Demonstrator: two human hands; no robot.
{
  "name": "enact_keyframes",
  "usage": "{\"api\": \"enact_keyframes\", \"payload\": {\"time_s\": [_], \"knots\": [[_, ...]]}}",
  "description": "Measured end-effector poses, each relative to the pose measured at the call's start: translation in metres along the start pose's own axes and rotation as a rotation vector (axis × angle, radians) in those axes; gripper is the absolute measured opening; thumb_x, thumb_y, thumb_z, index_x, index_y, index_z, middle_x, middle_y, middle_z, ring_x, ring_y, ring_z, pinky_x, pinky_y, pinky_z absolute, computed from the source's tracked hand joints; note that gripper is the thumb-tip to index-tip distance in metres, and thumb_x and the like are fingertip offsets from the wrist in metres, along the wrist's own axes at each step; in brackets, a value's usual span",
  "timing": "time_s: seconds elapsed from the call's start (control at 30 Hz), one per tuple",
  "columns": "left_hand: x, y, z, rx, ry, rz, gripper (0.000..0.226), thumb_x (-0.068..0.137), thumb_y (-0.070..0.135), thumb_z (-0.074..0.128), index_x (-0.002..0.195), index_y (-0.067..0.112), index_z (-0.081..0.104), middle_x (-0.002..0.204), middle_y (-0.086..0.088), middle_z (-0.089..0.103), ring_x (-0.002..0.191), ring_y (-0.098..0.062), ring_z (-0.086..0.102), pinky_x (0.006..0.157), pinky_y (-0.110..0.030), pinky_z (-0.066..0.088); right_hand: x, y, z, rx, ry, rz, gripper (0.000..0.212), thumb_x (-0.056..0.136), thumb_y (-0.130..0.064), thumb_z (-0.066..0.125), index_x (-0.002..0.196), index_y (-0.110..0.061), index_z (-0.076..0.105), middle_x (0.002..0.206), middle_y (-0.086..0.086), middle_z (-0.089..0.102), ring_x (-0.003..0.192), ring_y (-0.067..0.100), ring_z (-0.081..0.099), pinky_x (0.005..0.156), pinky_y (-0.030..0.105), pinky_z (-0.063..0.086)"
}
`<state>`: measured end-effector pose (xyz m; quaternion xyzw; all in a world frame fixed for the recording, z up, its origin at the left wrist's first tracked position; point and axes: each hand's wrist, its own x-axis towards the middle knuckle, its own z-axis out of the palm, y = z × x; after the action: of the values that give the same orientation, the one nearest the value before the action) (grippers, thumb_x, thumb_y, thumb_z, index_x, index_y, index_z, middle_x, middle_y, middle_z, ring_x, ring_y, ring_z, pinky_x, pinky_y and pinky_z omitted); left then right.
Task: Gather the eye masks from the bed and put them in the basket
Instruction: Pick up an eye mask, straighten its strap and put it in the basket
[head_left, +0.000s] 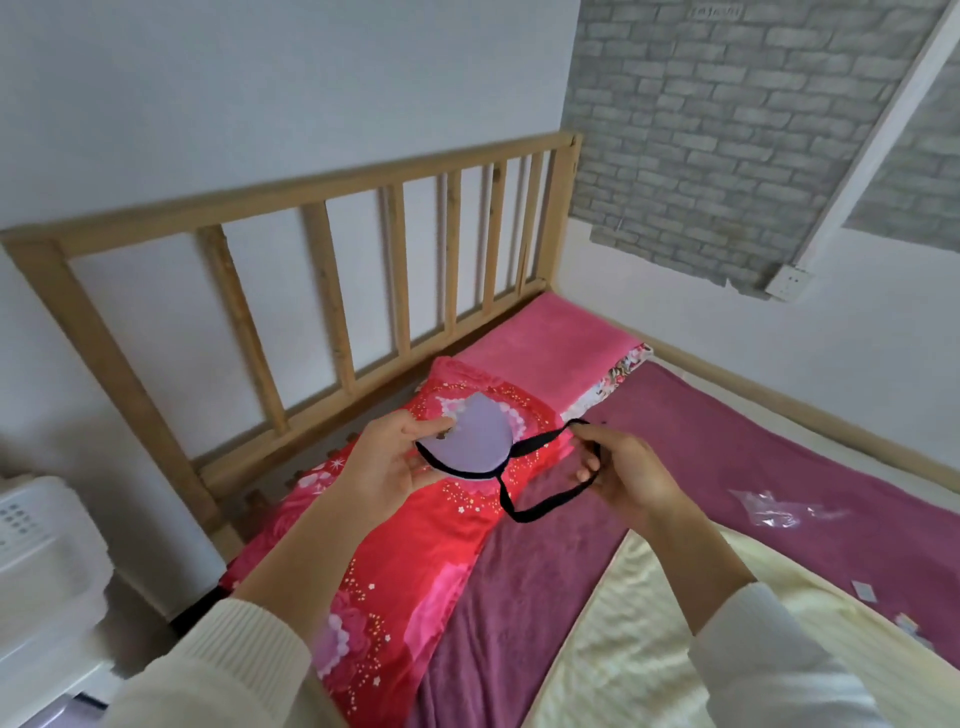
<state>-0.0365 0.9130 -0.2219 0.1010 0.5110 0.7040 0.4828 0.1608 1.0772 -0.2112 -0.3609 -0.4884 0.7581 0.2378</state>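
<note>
A lilac eye mask (475, 441) with a black edge hangs above the red floral pillow. My left hand (387, 460) pinches its left side, folded so only one rounded lobe shows. The mask's black elastic strap (545, 499) loops out to the right, and my right hand (626, 470) holds that strap between thumb and fingers. A white slatted basket (36, 561) stands on the floor at the far left, beside the bed. No other eye mask is plainly visible on the bed.
A wooden slatted headboard (332, 291) runs behind the pillows. A pink pillow (550, 338) lies at the back. The purple bed sheet (779, 452) carries a clear plastic wrapper (769, 509) and small paper scraps (862, 590). A cream blanket (649, 649) covers the near right.
</note>
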Motion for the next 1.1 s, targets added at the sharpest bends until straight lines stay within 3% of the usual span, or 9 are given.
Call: {"api": "enact_keyframes", "payload": {"time_s": [0.13, 0.23, 0.37, 0.5, 0.63, 0.77, 0.87, 1.0, 1.1], "knots": [[-0.008, 0.000, -0.004, 0.196, 0.177, 0.155, 0.029, 0.074, -0.005, 0.068, 0.094, 0.015, 0.074, 0.100, -0.007, 0.067, 0.093, -0.023, 0.065, 0.077, -0.041, 0.059, -0.015, -0.011, 0.004, -0.026, -0.168, 0.054, 0.031, 0.075, -0.017, 0.068, 0.049, -0.015, 0.050, 0.035, -0.003, 0.031, 0.036, 0.015, 0.036, 0.062, 0.032, 0.041], [-0.017, 0.001, -0.005, 0.354, 0.239, 0.215, 0.046, 0.072, -0.010, 0.063, 0.110, 0.016, 0.061, 0.093, -0.005, 0.061, 0.084, -0.021, 0.059, 0.078, -0.042, 0.051, -0.026, -0.019, 0.014, 0.358, -0.288, -0.022, 0.020, 0.075, -0.019, 0.066, 0.058, -0.014, 0.058, 0.041, -0.002, 0.047, 0.042, 0.014, 0.050, 0.065, 0.031, 0.048], [-0.030, 0.000, -0.004, 0.497, 0.212, 0.231, 0.031, 0.073, -0.007, 0.058, 0.063, 0.021, 0.049, 0.063, 0.006, 0.042, 0.057, -0.014, 0.036, 0.063, -0.029, 0.032, -0.020, -0.027, 0.032, 0.584, -0.172, -0.184, 0.030, 0.091, -0.005, 0.043, 0.114, 0.003, 0.060, 0.111, 0.018, 0.069, 0.102, 0.023, 0.066, 0.088, 0.026, 0.051], [-0.044, 0.002, 0.001, 0.635, 0.133, 0.296, 0.041, 0.065, 0.007, 0.057, 0.035, 0.025, 0.036, 0.051, 0.007, 0.032, 0.056, -0.017, 0.023, 0.058, -0.029, 0.020, -0.011, -0.021, 0.045, -0.676, 0.146, -0.627, 0.040, 0.082, 0.013, 0.034, 0.096, -0.010, 0.064, 0.085, 0.029, 0.065, 0.055, 0.027, 0.050, 0.055, 0.028, 0.040], [-0.047, 0.012, -0.010, 0.637, 0.198, 0.438, 0.022, 0.065, 0.010, 0.057, 0.058, 0.014, 0.036, 0.058, 0.003, 0.025, 0.058, -0.015, 0.021, 0.055, -0.030, 0.018, -0.003, -0.012, 0.041, -1.766, 0.084, -0.463, 0.031, 0.088, -0.005, 0.047, 0.099, -0.021, 0.071, 0.069, -0.003, 0.066, 0.062, 0.021, 0.063, 0.086, 0.036, 0.039], [-0.042, 0.013, -0.026, 0.689, 0.326, 0.483, 0.037, 0.073, -0.002, 0.054, 0.055, 0.021, 0.031, 0.047, 0.013, 0.023, 0.046, -0.006, 0.019, 0.046, -0.020, 0.019, -0.018, -0.017, 0.041, -1.178, -0.655, 0.033, 0.022, 0.075, -0.025, 0.078, 0.083, -0.005, 0.079, 0.080, 0.013, 0.078, 0.066, 0.017, 0.074, 0.068, 0.022, 0.058], [-0.038, 0.002, -0.032, 0.668, 0.425, 0.442, 0.038, 0.073, -0.005, 0.051, 0.050, 0.020, 0.035, 0.040, 0.012, 0.026, 0.040, -0.005, 0.021, 0.043, -0.019, 0.019, -0.037, -0.017, 0.054, -0.587, -0.867, 0.063, 0.032, 0.066, -0.044, 0.081, 0.079, -0.014, 0.080, 0.079, 0.007, 0.079, 0.070, 0.018, 0.074, 0.071, 0.026, 0.057], [-0.041, -0.012, -0.027, 0.585, 0.399, 0.395, 0.023, 0.069, 0.003, 0.059, 0.057, 0.011, 0.042, 0.054, -0.001, 0.031, 0.055, -0.016, 0.026, 0.054, -0.029, 0.020, -0.030, -0.016, 0.069, 0.125, -0.490, -0.242, 0.027, 0.071, -0.045, 0.074, 0.086, -0.022, 0.079, 0.093, -0.002, 0.077, 0.084, 0.013, 0.067, 0.075, 0.027, 0.049], [-0.045, -0.015, -0.017, 0.497, 0.316, 0.404, 0.016, 0.063, 0.012, 0.056, 0.061, 0.006, 0.041, 0.066, -0.011, 0.028, 0.066, -0.023, 0.023, 0.060, -0.034, 0.018, -0.021, -0.007, 0.075, -0.242, -0.136, -0.478, 0.014, 0.074, -0.015, 0.079, 0.077, -0.029, 0.077, 0.091, -0.003, 0.076, 0.075, 0.004, 0.061, 0.072, 0.029, 0.055]]}}
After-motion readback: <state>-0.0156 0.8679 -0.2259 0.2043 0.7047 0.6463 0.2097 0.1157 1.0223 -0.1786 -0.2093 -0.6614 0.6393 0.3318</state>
